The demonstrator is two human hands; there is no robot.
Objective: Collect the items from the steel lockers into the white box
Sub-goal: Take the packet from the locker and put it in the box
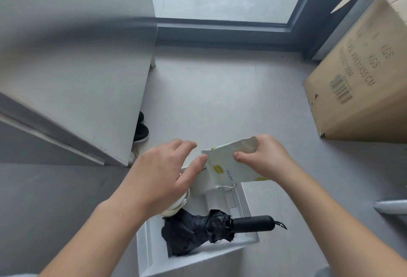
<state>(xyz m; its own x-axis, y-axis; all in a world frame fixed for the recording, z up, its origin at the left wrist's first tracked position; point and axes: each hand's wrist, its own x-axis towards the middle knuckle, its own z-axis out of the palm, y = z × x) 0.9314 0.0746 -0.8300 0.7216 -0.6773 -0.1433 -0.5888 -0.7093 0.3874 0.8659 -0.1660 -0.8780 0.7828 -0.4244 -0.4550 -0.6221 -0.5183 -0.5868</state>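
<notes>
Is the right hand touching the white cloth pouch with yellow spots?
Touching. The head view shows the right hand pinching the white cloth pouch with yellow spots at its upper corner, thumb pressed on its face.

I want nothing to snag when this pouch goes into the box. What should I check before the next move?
1. Right hand grips the pouch firmly: ok, fingers and thumb pinch its end.
2. Pouch over the white box: ok, it appears to be above the far end.
3. Left hand out of the drop path: not ok, it is open over the box beside the pouch.
4. Free room inside: cannot tell, the hands hide the far end.
5. Umbrella fully inside: not ok, its handle pokes over the rim.
</notes>
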